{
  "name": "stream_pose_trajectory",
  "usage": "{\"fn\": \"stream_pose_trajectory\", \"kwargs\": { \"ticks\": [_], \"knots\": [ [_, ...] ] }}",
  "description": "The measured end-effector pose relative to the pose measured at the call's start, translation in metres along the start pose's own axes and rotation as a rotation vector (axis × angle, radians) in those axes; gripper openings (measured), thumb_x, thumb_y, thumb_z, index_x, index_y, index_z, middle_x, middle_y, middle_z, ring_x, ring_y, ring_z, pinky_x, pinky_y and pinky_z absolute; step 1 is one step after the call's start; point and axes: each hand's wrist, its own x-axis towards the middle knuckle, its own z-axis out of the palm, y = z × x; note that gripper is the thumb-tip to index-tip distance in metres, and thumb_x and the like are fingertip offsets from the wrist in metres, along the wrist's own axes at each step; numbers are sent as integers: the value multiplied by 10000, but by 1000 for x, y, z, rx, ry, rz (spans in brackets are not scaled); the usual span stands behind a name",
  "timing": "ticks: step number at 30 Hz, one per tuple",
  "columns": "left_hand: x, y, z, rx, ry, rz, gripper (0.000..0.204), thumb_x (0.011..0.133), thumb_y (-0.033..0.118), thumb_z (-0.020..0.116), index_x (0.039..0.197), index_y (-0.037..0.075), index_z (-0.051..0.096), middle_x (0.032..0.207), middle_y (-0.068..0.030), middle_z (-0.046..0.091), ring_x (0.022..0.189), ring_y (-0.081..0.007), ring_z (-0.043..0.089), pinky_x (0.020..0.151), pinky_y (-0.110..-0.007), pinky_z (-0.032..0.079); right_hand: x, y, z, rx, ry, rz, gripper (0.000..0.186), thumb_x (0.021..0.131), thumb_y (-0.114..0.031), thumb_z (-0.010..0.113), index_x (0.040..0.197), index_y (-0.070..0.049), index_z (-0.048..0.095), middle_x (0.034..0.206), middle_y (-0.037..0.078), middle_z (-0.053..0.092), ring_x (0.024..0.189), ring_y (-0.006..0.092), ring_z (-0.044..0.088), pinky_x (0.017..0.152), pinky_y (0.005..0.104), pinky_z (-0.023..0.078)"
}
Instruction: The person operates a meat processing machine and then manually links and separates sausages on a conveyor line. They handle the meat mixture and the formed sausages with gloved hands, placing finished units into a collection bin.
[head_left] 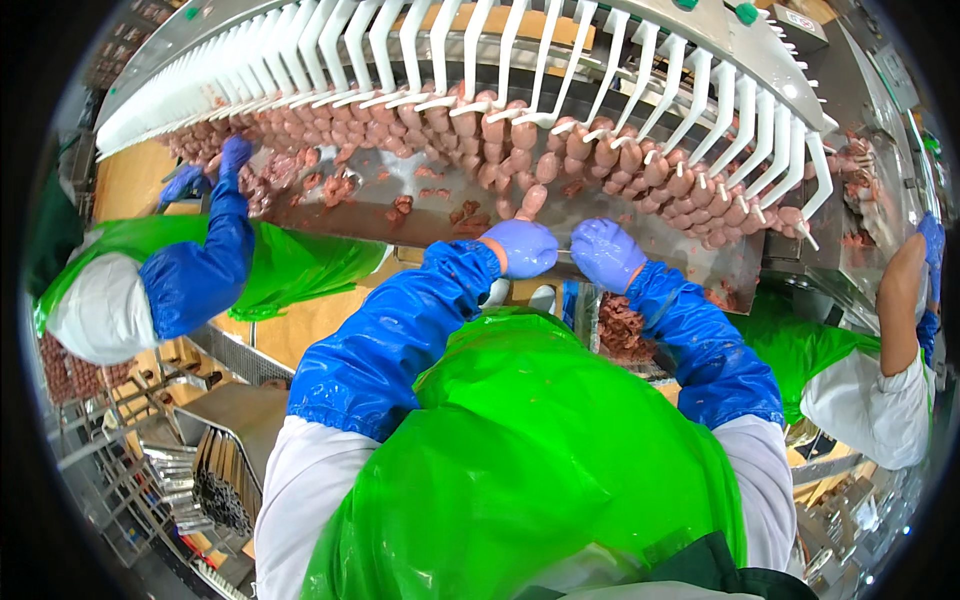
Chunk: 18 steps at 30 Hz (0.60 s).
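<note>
My left hand (pixel 521 249), in a purple glove, is closed at the front edge of the steel trough (pixel 650 250), just below a dangling sausage chain (pixel 538 197) that reaches it; what it grips is hidden. My right hand (pixel 604 253), gloved alike, is closed at the same edge, a little apart from the left; its contents are also hidden. Rows of linked sausages (pixel 460 130) hang beneath a long curved line of white hooks (pixel 410 50) above the trough, where scraps of meat (pixel 400 205) lie.
A co-worker (pixel 195 270) at left reaches into the trough with blue-gloved hands. Another person (pixel 860 395) is at right, arm raised beside machinery. A container of reddish meat (pixel 625 330) sits below my right hand. A metal trolley (pixel 215 480) with rods stands lower left.
</note>
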Motion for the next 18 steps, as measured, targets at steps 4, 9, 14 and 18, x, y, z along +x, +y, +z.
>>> {"fn": "stream_pose_trajectory", "kwargs": {
  "ticks": [4,9,14,18],
  "knots": [
    [-55,16,-2,-56,475,41,240,931,245,496,919,75,664,897,-132,609,899,-337,588,807,-424,479,-34,35,-4,70,-217,282,156,844,-175,554,932,-71,631,1005,113,615,956,327,595,797,432,487],
    [-120,59,19,-521,1045,-374,239,973,172,450,988,69,665,996,-75,575,988,-232,576,857,-373,480,-57,57,23,289,100,283,263,916,-193,558,1136,-66,626,1150,159,610,1065,334,582,902,418,472],
    [-149,85,59,-1644,1042,-476,323,993,284,477,1246,102,565,1205,-35,582,1099,-180,560,888,-370,464,59,-33,-6,1461,186,426,321,986,-259,515,1206,-38,590,1140,90,616,1059,203,588,943,339,463],
    [-154,76,73,-1453,833,-702,439,982,311,481,1374,112,485,1282,-41,577,1154,-178,538,939,-389,431,88,-74,-31,1849,135,495,334,1015,-314,443,1021,-17,597,1012,56,615,936,180,608,828,311,499]
  ]
}}
